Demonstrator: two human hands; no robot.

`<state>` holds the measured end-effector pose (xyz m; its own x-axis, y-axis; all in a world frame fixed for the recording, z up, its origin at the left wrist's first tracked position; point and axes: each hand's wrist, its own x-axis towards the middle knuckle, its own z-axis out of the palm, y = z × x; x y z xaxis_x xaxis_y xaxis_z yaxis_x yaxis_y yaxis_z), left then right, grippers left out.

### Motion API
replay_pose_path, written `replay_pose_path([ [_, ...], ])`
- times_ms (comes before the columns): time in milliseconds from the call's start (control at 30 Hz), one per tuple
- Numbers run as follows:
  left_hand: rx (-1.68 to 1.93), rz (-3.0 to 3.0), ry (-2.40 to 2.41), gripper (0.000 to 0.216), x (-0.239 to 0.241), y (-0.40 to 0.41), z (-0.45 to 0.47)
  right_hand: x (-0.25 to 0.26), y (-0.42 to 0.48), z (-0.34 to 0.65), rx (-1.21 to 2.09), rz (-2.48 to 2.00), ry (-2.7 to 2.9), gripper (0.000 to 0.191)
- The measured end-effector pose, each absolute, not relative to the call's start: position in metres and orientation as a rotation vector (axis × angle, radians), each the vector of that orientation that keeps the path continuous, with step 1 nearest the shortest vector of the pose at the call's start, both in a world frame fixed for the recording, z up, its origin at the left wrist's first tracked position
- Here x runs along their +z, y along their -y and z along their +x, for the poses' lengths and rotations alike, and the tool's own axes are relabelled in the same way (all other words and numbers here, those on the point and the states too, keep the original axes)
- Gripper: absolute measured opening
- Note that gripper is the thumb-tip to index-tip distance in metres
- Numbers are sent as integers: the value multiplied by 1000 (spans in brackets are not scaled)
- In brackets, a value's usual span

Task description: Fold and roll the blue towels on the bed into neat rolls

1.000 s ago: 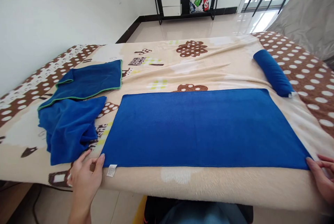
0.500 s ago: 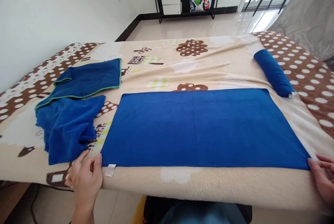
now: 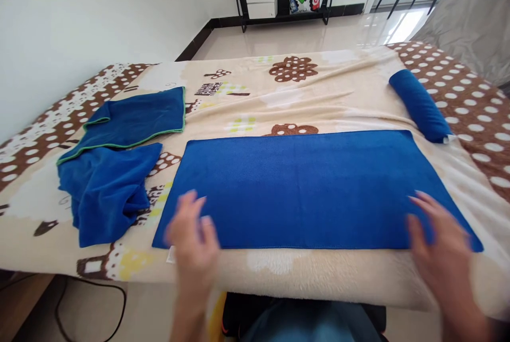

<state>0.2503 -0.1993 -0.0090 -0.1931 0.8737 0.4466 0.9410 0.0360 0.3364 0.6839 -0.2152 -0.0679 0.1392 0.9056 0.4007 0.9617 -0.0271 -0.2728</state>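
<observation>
A blue towel (image 3: 303, 188) lies spread flat as a long rectangle along the near side of the bed. Over its left end is my left hand (image 3: 193, 236), blurred, fingers apart and holding nothing. My right hand (image 3: 440, 246) is over the right end, also blurred, with thumb and fingers spread and nothing in them. Whether either hand touches the cloth, I cannot tell. The towel's white label (image 3: 171, 255) is partly covered by my left hand.
To the left lie a crumpled blue cloth (image 3: 105, 190) and a blue cloth with green edging (image 3: 139, 119). A rolled blue towel (image 3: 420, 105) rests at the right. All are on a patterned blanket (image 3: 338, 87). A black shelf (image 3: 281, 18) stands beyond the bed.
Both hands have let go of the towel's near corners and moved inward over it. The towel stays flat in place; the view has shifted slightly.
</observation>
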Motion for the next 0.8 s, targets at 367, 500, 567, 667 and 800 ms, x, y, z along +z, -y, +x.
replay_pose_path([
  [367,-345,-2686,1851,57,-53,161,388,-73,168,526,99,-1592,2345,64],
  [500,-318,-2677,1860,57,-53,163,385,-73,171,530,98,-1626,2352,62],
  [567,-322,-2678,1863,57,-52,163,386,-72,171,529,93,-1625,2353,62],
  [667,-336,-2676,1865,58,-52,162,389,-71,170,525,78,-1621,2365,62],
  [800,-361,-2700,1866,64,-50,160,385,-67,169,530,69,-1664,2351,58],
])
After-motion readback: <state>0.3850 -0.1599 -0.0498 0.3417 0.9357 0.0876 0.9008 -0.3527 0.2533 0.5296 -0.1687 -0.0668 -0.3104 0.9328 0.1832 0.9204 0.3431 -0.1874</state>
